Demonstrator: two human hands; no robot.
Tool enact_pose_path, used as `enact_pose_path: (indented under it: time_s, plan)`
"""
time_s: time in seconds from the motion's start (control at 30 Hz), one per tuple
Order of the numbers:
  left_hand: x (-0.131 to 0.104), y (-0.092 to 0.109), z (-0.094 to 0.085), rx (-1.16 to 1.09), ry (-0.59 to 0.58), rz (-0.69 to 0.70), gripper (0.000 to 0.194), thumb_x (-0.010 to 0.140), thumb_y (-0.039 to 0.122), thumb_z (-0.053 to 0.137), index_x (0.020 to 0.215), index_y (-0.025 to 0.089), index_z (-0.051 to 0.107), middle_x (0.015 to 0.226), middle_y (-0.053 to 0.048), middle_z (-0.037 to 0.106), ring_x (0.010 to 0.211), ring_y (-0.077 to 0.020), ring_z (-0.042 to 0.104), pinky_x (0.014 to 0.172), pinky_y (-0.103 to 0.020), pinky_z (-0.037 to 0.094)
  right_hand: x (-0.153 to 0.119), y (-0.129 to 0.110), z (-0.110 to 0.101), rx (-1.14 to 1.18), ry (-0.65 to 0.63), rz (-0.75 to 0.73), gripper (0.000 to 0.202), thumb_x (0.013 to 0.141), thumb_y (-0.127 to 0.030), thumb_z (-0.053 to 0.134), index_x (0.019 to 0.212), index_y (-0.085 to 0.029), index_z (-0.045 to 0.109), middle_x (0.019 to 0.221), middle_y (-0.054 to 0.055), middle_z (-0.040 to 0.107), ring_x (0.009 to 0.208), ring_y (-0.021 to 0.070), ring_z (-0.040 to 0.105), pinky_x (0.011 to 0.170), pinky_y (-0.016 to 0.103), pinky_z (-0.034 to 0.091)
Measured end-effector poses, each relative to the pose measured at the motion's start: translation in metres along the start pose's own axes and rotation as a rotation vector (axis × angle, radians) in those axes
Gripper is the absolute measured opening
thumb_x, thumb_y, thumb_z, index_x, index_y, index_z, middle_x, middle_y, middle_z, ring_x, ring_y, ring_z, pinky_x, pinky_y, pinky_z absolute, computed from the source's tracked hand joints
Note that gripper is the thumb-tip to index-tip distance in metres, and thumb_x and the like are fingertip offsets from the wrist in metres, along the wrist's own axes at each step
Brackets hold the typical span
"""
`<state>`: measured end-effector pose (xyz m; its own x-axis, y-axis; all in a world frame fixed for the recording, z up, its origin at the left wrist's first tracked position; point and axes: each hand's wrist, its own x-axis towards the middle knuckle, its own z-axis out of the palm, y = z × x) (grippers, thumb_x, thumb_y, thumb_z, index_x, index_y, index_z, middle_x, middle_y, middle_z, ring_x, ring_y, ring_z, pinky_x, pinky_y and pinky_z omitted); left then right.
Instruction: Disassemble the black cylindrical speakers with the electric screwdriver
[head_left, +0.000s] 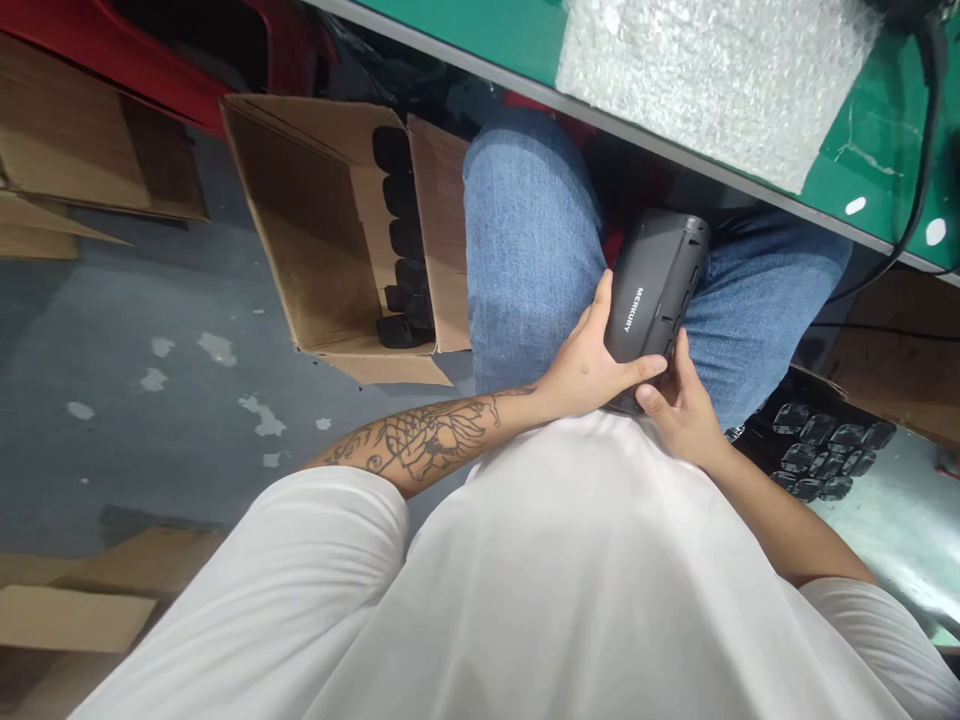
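Note:
A dark grey device (651,285) with "MERKURY" printed on it lies slanted over my lap, between the thighs of my blue jeans. My left hand (592,360), at the end of the tattooed forearm, grips its left side and lower part, thumb across the lower face. Against its lower right edge my right hand (681,408) is closed, with the thumb bent inward and some fingers hidden behind the device. The lower end of the device is partly covered by both hands and the white shirt.
A green table (480,35) with bubble wrap (705,80) spans the top. An open cardboard box (315,230) with several black items stands left of my leg. More cardboard (67,130) lies far left. Several black parts (825,450) sit at the right, near a black cable (926,150).

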<state>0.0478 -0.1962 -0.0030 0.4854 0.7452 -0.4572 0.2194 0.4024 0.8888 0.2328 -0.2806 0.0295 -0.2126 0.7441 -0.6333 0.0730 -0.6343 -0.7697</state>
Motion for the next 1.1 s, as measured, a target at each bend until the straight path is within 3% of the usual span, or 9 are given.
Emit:
enact_pose_path:
  time_s: [0.27,0.43,0.53,0.7,0.8,0.87,0.93,1.03,1.1]
  plan:
    - [-0.006,-0.015,0.008,-0.019,0.042,0.039,0.138,0.087,0.08,0.084,0.183,0.022,0.004,0.192,-0.022,0.013,0.181,-0.0413,0.014,0.149,-0.06,0.013,0.004,-0.002,-0.001,0.028,0.004,0.092,0.17,0.082,-0.095,0.077,0.178,-0.012,-0.036,0.182,0.009,-0.006,0.179,0.022,0.016,0.157,0.047,0.016]
    - [-0.012,-0.015,0.01,-0.009,0.104,0.038,0.133,0.087,0.061,0.09,0.183,0.025,0.004,0.192,-0.02,0.012,0.181,-0.039,0.013,0.149,-0.06,0.013,0.002,0.0,0.004,0.034,0.001,0.064,0.17,0.084,-0.09,0.08,0.176,-0.016,-0.043,0.181,0.008,-0.014,0.181,0.0201,0.005,0.157,0.048,0.013]
    - [-0.016,-0.012,0.008,-0.011,0.129,0.044,0.137,0.083,0.052,0.093,0.182,0.024,0.002,0.191,-0.022,0.015,0.181,-0.0399,0.016,0.148,-0.062,0.016,0.002,-0.001,0.005,0.016,0.001,0.038,0.168,0.085,-0.089,0.081,0.176,-0.018,-0.042,0.182,0.009,-0.011,0.18,0.0201,0.008,0.156,0.051,0.013]
    - [-0.023,-0.01,0.009,-0.051,0.161,0.017,0.166,0.06,0.068,0.106,0.181,0.026,0.001,0.189,-0.026,0.019,0.178,-0.0461,0.021,0.147,-0.067,0.017,-0.001,0.005,0.003,-0.01,0.008,-0.02,0.171,0.084,-0.09,0.081,0.175,-0.018,-0.044,0.181,0.011,-0.013,0.181,0.0197,0.0,0.156,0.049,0.013]
    - [-0.025,-0.004,0.008,-0.086,0.194,0.042,0.165,0.058,0.079,0.104,0.179,0.028,0.006,0.186,-0.026,0.026,0.177,-0.0456,0.025,0.146,-0.065,0.023,-0.008,0.011,0.001,-0.085,0.042,-0.056,0.165,0.087,-0.086,0.081,0.179,-0.018,-0.039,0.181,0.012,-0.01,0.181,0.0216,0.002,0.156,0.049,0.012]
    - [-0.022,0.005,0.002,-0.148,0.229,0.103,0.155,0.061,0.084,0.1,0.177,0.028,0.014,0.181,-0.025,0.038,0.173,-0.0437,0.037,0.143,-0.062,0.033,-0.009,0.007,-0.004,-0.261,0.105,-0.151,0.149,0.095,-0.078,0.078,0.184,-0.021,-0.028,0.182,0.012,-0.005,0.181,0.0222,0.008,0.156,0.049,0.015]
    - [-0.016,0.021,-0.007,-0.252,0.258,0.175,0.141,0.064,0.082,0.1,0.17,0.026,0.026,0.17,-0.024,0.054,0.16,-0.0418,0.056,0.134,-0.061,0.047,-0.007,-0.011,-0.014,-0.556,0.175,-0.381,0.128,0.104,-0.063,0.073,0.187,-0.03,-0.018,0.183,0.01,0.002,0.18,0.0216,0.014,0.155,0.049,0.026]
    - [0.004,0.055,-0.021,-0.45,0.277,0.289,0.109,0.072,0.071,0.102,0.154,0.024,0.047,0.147,-0.019,0.074,0.138,-0.0373,0.075,0.12,-0.054,0.061,0.005,-0.063,-0.035,-1.021,0.278,-0.791,0.109,0.109,-0.041,0.064,0.188,-0.036,-0.011,0.181,0.01,0.012,0.177,0.0229,0.022,0.143,0.051,0.045]
    - [0.025,0.081,-0.024,-0.596,0.301,0.358,0.096,0.072,0.066,0.104,0.145,0.025,0.058,0.138,-0.013,0.08,0.134,-0.0341,0.077,0.12,-0.048,0.062,0.018,-0.105,-0.051,-1.246,0.343,-0.911,0.108,0.106,-0.032,0.061,0.189,-0.029,-0.009,0.18,0.014,0.016,0.174,0.0275,0.028,0.134,0.052,0.052]
